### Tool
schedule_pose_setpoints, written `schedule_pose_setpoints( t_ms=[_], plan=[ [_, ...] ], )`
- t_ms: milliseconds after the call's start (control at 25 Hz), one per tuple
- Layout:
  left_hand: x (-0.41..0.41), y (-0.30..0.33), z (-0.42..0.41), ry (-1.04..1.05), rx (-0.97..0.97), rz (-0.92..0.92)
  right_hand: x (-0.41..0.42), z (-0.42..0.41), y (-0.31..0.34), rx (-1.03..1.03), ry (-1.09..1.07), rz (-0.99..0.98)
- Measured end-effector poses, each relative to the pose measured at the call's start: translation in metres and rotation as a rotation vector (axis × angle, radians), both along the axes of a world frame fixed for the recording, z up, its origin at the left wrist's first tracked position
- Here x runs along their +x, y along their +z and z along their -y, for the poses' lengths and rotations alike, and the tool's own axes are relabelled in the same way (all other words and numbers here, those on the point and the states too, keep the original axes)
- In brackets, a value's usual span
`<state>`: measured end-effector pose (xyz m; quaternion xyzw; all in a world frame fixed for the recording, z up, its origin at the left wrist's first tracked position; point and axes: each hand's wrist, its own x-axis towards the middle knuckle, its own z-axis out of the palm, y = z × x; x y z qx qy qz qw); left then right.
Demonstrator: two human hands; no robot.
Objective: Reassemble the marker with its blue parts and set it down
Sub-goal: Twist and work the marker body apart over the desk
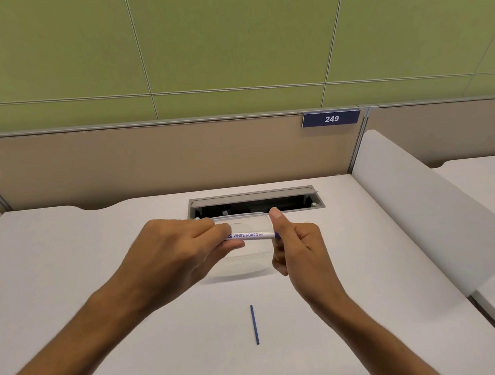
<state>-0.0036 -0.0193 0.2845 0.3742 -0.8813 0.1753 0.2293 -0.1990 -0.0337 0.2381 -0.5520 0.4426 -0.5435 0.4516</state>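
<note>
A white marker body (252, 235) printed "WHITE BOARD PEN" lies level above the table, held between both hands. My left hand (174, 253) grips its left end. My right hand (298, 247) pinches the right end, where a small blue part (276, 235) shows against the fingers; most of that part is hidden. A thin blue rod (254, 324) lies alone on the white table (98, 275), nearer to me than the hands.
A clear plastic container (246, 259) sits on the table under the marker. Behind it is a grey cable hatch (255, 202). A beige partition with a "249" plate (330, 118) closes the back. A white divider panel (422, 211) stands at the right.
</note>
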Motion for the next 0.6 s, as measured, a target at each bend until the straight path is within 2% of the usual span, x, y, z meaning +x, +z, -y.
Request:
schedule_pose_setpoints(
  t_ms=[80, 160, 280, 320, 400, 480, 520, 600],
  plan=[
    [0.000, 0.000, 0.000, -0.009, 0.024, -0.004, 0.001, 0.001, -0.001, -0.043, 0.020, -0.009],
    [0.000, 0.001, -0.002, -0.037, 0.171, -0.096, 0.001, -0.001, -0.002, -0.180, -0.016, -0.065],
    [0.005, 0.003, 0.001, -0.138, 0.613, -0.428, -0.002, -0.004, 0.000, -0.611, -0.159, -0.294],
    [0.008, 0.004, 0.002, -0.182, 0.762, -0.497, -0.004, -0.004, 0.003, -0.791, -0.183, -0.368],
    [0.013, 0.008, 0.003, -0.231, 0.943, -0.522, -0.008, -0.001, 0.005, -1.054, -0.189, -0.455],
    [0.014, 0.010, 0.001, -0.224, 0.944, -0.523, -0.011, 0.002, 0.005, -1.101, -0.215, -0.490],
    [0.013, 0.009, 0.000, -0.208, 0.867, -0.516, -0.011, 0.002, 0.005, -1.044, -0.233, -0.493],
    [0.010, 0.006, -0.003, -0.144, 0.607, -0.414, -0.009, 0.001, 0.002, -0.793, -0.241, -0.445]
  ],
)
